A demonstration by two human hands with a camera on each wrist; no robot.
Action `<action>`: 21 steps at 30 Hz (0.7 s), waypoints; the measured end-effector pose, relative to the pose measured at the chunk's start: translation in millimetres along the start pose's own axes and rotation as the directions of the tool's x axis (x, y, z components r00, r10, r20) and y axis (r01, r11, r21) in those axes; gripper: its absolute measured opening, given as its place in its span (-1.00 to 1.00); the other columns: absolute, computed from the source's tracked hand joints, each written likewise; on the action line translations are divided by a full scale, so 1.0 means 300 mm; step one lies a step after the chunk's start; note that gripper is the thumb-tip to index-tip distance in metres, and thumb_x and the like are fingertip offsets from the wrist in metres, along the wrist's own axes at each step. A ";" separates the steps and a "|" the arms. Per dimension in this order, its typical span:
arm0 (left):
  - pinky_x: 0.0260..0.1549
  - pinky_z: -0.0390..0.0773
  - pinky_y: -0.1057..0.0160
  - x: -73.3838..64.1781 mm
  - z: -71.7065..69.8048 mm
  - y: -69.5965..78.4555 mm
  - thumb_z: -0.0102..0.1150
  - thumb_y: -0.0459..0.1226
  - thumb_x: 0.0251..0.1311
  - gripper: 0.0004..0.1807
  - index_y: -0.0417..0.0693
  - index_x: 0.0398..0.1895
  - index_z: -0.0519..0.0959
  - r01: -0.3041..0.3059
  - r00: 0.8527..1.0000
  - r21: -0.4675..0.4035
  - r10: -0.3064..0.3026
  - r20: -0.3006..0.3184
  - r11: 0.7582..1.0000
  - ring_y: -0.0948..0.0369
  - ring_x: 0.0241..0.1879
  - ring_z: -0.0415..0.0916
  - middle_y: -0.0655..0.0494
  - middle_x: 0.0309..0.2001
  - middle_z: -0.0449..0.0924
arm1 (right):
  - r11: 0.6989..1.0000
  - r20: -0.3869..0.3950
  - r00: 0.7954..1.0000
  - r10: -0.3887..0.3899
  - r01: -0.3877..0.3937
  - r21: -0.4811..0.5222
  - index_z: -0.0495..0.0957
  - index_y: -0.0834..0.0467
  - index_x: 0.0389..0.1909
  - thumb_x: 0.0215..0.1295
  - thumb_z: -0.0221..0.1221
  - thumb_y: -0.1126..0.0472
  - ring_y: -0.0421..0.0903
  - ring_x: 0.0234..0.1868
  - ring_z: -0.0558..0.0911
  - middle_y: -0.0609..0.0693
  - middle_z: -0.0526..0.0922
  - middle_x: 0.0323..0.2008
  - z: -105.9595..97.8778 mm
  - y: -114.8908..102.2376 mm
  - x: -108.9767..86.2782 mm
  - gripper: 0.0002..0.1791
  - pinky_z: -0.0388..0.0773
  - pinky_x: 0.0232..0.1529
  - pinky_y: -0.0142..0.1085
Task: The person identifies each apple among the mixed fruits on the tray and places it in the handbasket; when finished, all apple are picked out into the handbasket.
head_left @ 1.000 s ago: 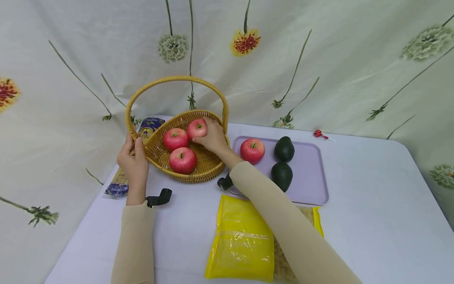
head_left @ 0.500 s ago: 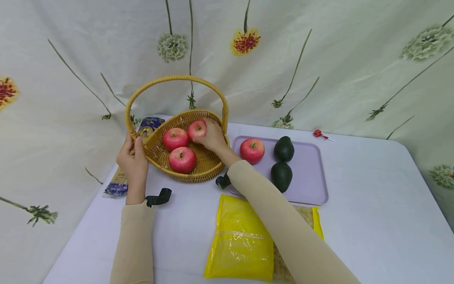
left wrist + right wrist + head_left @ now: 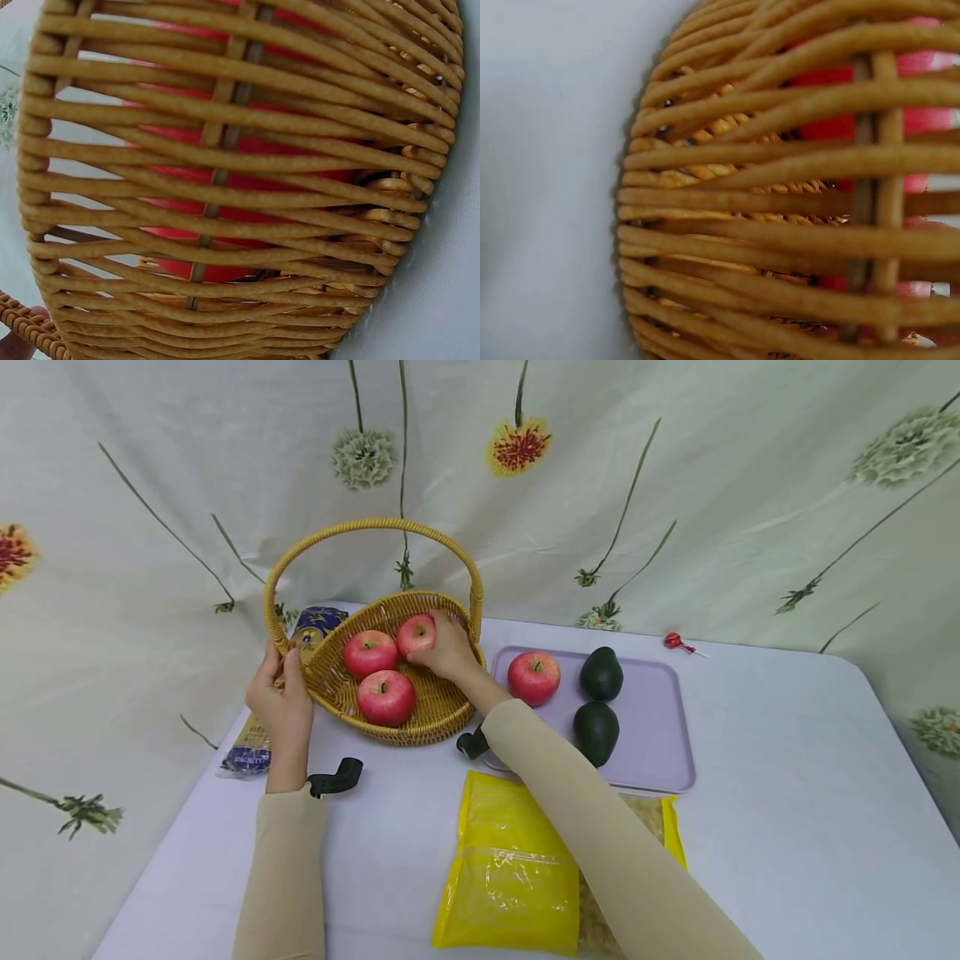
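Observation:
A woven wicker basket point(image 3: 405, 737) with a tall arched handle stands at the back left, holding three red apples. My left hand point(image 3: 285, 710) grips it where the handle meets the rim on the left, thumb in front. Inside, my right hand point(image 3: 453, 653) has its thumb and fingers around the rearmost apple point(image 3: 415, 633). The other two, a left apple point(image 3: 371, 654) and a front apple point(image 3: 386, 698), lie beside it. Both wrist views are filled by the basket's woven wall point(image 3: 315, 116), with red showing through the gaps; the right hand is hidden there.
Right of the basket, a lilac tray point(image 3: 652, 760) bears one apple point(image 3: 534, 678) and two dark green avocados point(image 3: 596, 733). A yellow bag point(image 3: 517, 868) lies in front, partly under the right sleeve. A spaghetti packet point(image 3: 247, 756) sits behind the left hand, a red lollipop point(image 3: 673, 641) at the back.

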State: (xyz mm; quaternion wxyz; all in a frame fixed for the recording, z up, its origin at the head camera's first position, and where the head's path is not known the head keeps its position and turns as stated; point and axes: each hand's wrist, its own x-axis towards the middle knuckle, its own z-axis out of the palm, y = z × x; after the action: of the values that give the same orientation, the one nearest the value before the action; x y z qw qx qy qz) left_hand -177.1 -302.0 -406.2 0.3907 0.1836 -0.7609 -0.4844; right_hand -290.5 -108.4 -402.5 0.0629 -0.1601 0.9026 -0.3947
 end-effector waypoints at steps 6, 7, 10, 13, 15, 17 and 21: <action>-0.31 0.41 0.57 -0.001 -0.002 0.003 0.01 -0.11 0.43 -0.59 -0.01 0.26 0.53 0.011 1.000 0.014 -0.011 0.003 1.000 0.53 -0.26 0.42 -0.13 0.00 0.68 | 0.999 -0.022 0.999 -0.048 0.048 -0.010 0.12 0.22 0.47 0.16 0.37 0.11 0.06 0.45 0.22 0.19 0.21 0.44 0.002 -0.006 -0.011 -0.08 0.21 0.43 -0.18; -0.31 0.41 0.57 -0.002 -0.001 0.004 0.00 -0.11 0.43 -0.58 -0.01 0.26 0.53 0.012 1.000 0.014 -0.012 0.004 1.000 0.53 -0.26 0.42 -0.13 0.00 0.68 | 0.998 -0.030 0.998 -0.059 0.059 -0.009 0.11 0.21 0.47 0.16 0.37 0.12 0.06 0.45 0.23 0.19 0.21 0.44 0.000 -0.007 -0.014 -0.08 0.21 0.43 -0.18; -0.31 0.41 0.57 -0.004 0.000 0.006 0.00 -0.11 0.43 -0.58 0.00 0.27 0.52 0.011 1.000 0.012 -0.011 0.007 1.000 0.52 -0.27 0.41 -0.14 -0.01 0.67 | 0.995 -0.051 0.994 -0.099 0.099 -0.001 0.12 0.18 0.48 0.17 0.35 0.11 0.05 0.43 0.25 0.16 0.22 0.43 -0.013 -0.010 -0.028 -0.10 0.23 0.42 -0.17; -0.30 0.42 0.58 -0.005 0.000 0.006 0.00 -0.11 0.43 -0.57 0.00 0.28 0.51 0.013 1.000 0.008 -0.013 0.007 1.000 0.52 -0.27 0.41 -0.15 0.01 0.67 | 0.990 -0.049 0.989 -0.140 0.141 0.014 0.13 0.16 0.48 0.17 0.35 0.09 0.01 0.44 0.25 0.12 0.24 0.43 -0.038 -0.019 -0.054 -0.10 0.22 0.43 -0.17; -0.29 0.42 0.59 -0.005 0.000 0.004 0.00 -0.11 0.43 -0.58 0.01 0.28 0.50 0.015 1.000 0.006 -0.015 0.005 1.000 0.52 -0.26 0.42 -0.15 0.02 0.66 | 0.985 -0.033 0.985 -0.170 0.171 0.027 0.14 0.12 0.48 0.17 0.36 0.06 -0.02 0.44 0.25 0.08 0.24 0.44 -0.062 -0.027 -0.080 -0.10 0.24 0.42 -0.17; -0.28 0.43 0.59 -0.006 0.000 0.004 0.01 -0.12 0.43 -0.58 0.01 0.28 0.50 0.017 1.000 0.002 -0.017 0.004 1.000 0.52 -0.26 0.42 -0.14 0.03 0.66 | 0.977 -0.007 0.978 -0.209 0.209 0.047 0.14 0.10 0.48 0.18 0.35 0.04 -0.05 0.44 0.25 0.04 0.25 0.44 -0.094 -0.038 -0.115 -0.10 0.25 0.41 -0.15; -0.28 0.43 0.57 -0.003 -0.001 0.003 0.01 -0.11 0.43 -0.58 0.01 0.28 0.50 0.014 1.000 0.001 -0.014 0.006 1.000 0.51 -0.25 0.43 -0.12 0.04 0.66 | 0.954 0.039 0.954 -0.296 0.294 0.062 0.16 0.09 0.47 0.18 0.35 0.02 -0.05 0.42 0.28 0.02 0.27 0.43 -0.171 -0.056 -0.199 -0.12 0.27 0.40 -0.11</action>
State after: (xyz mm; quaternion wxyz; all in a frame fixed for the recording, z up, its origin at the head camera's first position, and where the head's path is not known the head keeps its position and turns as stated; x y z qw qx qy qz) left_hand -176.2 -301.0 -405.7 0.3850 0.1876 -0.7610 -0.4873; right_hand -242.5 -63.3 -356.0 0.0292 -0.3006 0.8554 -0.4208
